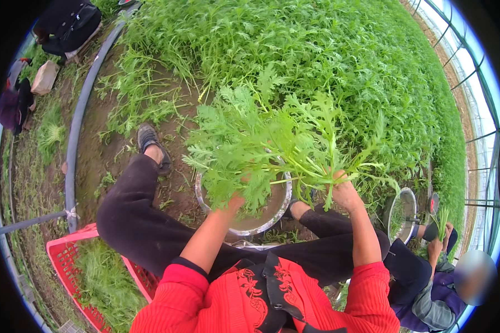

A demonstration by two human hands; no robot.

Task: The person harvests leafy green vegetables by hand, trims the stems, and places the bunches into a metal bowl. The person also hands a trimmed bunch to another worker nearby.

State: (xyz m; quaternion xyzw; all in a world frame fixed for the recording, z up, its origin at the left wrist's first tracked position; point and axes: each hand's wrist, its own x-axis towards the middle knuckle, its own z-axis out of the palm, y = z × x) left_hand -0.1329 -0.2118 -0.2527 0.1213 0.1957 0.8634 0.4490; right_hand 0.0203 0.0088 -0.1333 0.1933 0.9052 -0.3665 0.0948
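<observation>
A large bunch of leafy greens with feathery, lobed leaves [275, 141] spreads out over a round metal-rimmed basin [254, 229] between the knees. My right hand [343, 187] is closed around the stem ends at the bunch's right side. My left hand [237, 197] is under the left part of the leaves, which cover most of its fingers; whether it grips any stems cannot be told. The basin's inside looks brownish, partly hidden by the leaves.
A red plastic crate [71, 237] of greens stands at lower left. Dense growing greens [316, 50] fill the bed ahead. A grey pipe [77, 120] runs along the left. At right, a person [437, 291] holds greens near another basin [402, 216]. More people are at upper left.
</observation>
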